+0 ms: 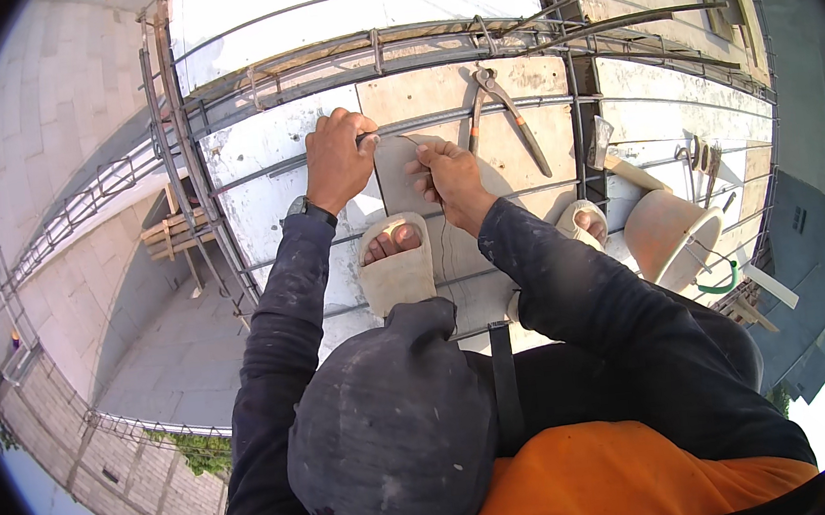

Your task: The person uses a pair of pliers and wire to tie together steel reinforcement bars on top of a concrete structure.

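We see a thin dark wire (408, 140) in the space between two hands, just left of the right hand (452, 176), which pinches its end with thumb and forefinger. The left hand (341, 155) is at the left side of this wire, with curled fingers, over a steel bar (265, 172); we cannot tell what it grips there. To the right of the right hand, and farther, we find pincers (528, 134) lying with spread handles. A white bucket (663, 233) lies tilted more to the right and nearer
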Tool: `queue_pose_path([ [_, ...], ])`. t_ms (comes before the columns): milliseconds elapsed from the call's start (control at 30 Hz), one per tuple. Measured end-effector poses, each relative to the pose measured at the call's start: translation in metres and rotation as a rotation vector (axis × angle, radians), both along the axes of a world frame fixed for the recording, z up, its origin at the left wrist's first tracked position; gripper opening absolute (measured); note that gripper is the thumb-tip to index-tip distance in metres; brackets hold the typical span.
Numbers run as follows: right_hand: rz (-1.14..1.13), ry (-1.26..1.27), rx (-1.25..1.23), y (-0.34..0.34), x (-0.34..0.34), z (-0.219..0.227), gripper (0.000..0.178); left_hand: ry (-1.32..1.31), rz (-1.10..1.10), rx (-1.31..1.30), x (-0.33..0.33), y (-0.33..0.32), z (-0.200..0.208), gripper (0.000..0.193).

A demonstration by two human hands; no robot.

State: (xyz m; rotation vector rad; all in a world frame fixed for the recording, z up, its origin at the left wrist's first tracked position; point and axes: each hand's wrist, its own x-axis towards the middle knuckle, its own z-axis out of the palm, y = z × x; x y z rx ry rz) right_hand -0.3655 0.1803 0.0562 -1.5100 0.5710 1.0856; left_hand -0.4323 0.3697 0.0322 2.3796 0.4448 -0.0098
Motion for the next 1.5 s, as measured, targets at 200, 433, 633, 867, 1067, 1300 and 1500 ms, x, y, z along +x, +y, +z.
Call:
queue_pose_path([
  [200, -0.186, 0.019, 0.003, 0.018, -0.024, -0.008, 0.022, 0.031, -0.002, -0.008, 0.003, 0.0, 0.0, 0.016],
  [433, -0.31, 0.048, 0.059, 0.056, -0.025, -0.004, 0.026, 0.085, -0.002, -0.053, 0.008, 0.001, 0.004, 0.016],
  [633, -0.209, 0.062, -0.014, 0.048, -0.025, 0.005, 0.022, 0.023, 0.014, -0.136, 0.003, 0.011, 0.004, 0.018],
  [867, -0.259, 0.045, 0.039, 0.057, -0.017, -0.007, 0.02, 0.01, -0.009, -0.07, 0.017, 0.02, 0.011, 0.02],
  [1067, -0.104, 0.144, 0.057, 0.038, -0.022, 0.001, 0.017, -0.189, -0.259, 0.157, 0.022, 0.031, 0.001, 0.017],
  [1300, -0.147, 0.058, 0.027, 0.037, -0.021, 0.002, 0.016, -0.253, -0.536, 0.26, 0.04, 0.041, 0.003, 0.009],
  [1500, -0.227, 0.047, 0.042, 0.034, -0.026, -0.019, 0.018, -0.297, -0.625, 0.339, 0.047, 0.035, 0.005, 0.01],
])
